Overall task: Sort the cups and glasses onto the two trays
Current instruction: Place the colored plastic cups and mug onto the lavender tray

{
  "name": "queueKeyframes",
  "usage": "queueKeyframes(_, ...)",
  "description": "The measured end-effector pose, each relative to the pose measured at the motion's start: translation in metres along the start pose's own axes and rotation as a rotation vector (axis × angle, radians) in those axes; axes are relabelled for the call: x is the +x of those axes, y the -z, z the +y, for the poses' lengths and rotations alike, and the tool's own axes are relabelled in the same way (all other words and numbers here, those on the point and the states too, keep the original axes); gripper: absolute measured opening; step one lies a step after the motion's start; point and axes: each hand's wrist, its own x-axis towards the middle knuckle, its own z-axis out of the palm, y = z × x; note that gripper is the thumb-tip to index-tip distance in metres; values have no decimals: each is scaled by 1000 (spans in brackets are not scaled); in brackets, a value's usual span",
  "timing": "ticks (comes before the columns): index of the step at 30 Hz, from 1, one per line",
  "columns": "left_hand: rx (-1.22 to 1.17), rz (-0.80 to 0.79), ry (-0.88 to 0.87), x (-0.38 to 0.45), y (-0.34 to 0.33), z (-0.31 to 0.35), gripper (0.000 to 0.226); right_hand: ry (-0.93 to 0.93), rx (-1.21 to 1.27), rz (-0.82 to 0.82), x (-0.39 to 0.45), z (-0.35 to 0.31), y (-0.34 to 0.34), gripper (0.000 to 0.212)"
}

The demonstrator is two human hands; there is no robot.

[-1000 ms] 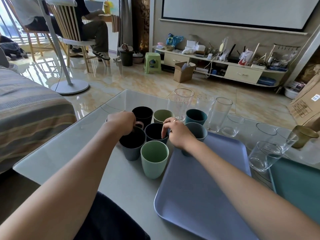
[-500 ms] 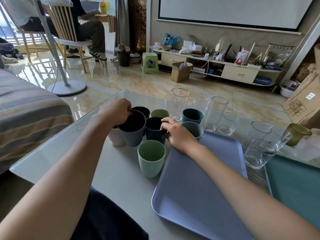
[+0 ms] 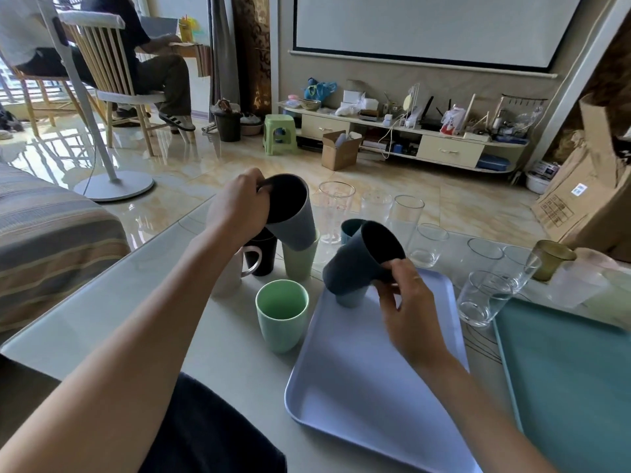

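I log: left hand [image 3: 237, 208] grips grey cup [image 3: 290, 218] aloft, ten o'clock; right hand [image 3: 408, 303] pinches navy cup [image 3: 362, 264], tilted, over lilac tray [image 3: 368, 377].

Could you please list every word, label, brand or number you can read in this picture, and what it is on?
No text is legible.
Cardboard box: white sticker and dark printing, too blurred to read.
Tall clear glass: faint red markings, unreadable.
Packets on the TV cabinet: print too small to read.

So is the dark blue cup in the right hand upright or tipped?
Tipped. The dark blue cup leans with its open mouth facing up and right, base down-left, pinched at the rim by the right hand above the lilac tray.
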Motion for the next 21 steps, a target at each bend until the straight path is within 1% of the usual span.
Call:
queueKeyframes(4,20,-69,-91,-10,-8,15,15,62,-117,-119,-25,9,11,24)
queueKeyframes(8,88,-114,-100,-17,-13,21,16,86,-393,-375,-34,13,2,27)
queueKeyframes(10,88,-137,-90,-17,-14,21,15,65,-412,-466,-33,14,-6,33)
queueKeyframes(14,84,-189,-87,-17,-15,22,9,43,-398,-492,-26,17,-15,33)
queueKeyframes(18,89,-224,-99,-17,-18,24,10,8,-321,-527,-22,17,-20,35)
queueKeyframes(21,68,-244,-105,-17,-20,25,11,17,-228,-471,-23,13,-17,34)
